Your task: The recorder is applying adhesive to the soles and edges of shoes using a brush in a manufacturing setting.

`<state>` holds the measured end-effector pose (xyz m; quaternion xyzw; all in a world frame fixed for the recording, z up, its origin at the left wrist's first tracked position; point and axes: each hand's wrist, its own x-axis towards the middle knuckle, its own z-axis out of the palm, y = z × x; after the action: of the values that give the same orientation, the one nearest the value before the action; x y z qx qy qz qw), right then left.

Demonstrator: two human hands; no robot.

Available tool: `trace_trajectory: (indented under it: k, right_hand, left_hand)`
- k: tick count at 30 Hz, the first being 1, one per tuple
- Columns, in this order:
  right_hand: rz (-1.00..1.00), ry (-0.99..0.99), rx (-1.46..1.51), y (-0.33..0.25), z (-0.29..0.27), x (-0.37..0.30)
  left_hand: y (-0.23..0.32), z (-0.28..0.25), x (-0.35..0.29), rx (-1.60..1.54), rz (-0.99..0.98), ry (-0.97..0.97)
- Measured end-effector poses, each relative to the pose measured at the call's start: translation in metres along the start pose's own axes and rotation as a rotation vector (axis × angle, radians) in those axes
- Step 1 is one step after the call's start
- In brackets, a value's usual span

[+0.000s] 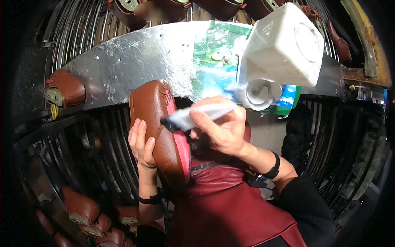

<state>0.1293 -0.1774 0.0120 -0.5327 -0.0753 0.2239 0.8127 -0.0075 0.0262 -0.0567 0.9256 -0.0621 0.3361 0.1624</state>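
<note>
My left hand point(143, 144) grips a brown leather shoe point(149, 103) from its left side, fingers and thumb against the leather. The shoe stands tilted in front of my apron, with a pink strip point(181, 144) running along its right edge. In my right hand point(226, 129) is a brush point(193, 118) with a whitish handle, slightly blurred. Its dark tip meets the shoe where the brown leather borders the pink strip. The shoe's underside and the ends of some right-hand fingers are hidden.
Beyond my hands lies a grey metal work surface point(111, 61) with whitish streaks. A white plastic container point(284, 45) stands at its right, by a round white spout-like part point(261, 94) and a green-blue printed sheet point(220, 45). Another brown shoe point(68, 88) sits left; several more fill surrounding racks.
</note>
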Motion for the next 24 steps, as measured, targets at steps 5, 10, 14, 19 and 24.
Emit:
trace_trajectory:
  k: [5, 10, 14, 19, 24]
  right_hand:
    - [-0.097, 0.051, -0.175, 0.006, 0.017, 0.075]
    - [0.058, 0.038, -0.037, -0.003, 0.015, 0.086]
    - [0.197, -0.073, -0.088, -0.011, -0.009, 0.029]
    - [0.04, -0.24, -0.185, -0.027, -0.017, -0.038]
    - [-0.381, -0.753, -0.346, -0.052, -0.015, -0.082]
  left_hand:
    - [0.002, -0.005, 0.004, -0.043, -0.023, -0.035]
    - [-0.003, -0.002, 0.002, -0.04, -0.005, 0.018]
    - [-0.003, 0.0, 0.009, -0.047, 0.039, 0.084]
    - [-0.004, 0.001, 0.013, -0.056, 0.039, 0.078]
    - [-0.002, -0.002, 0.018, -0.02, 0.056, 0.094]
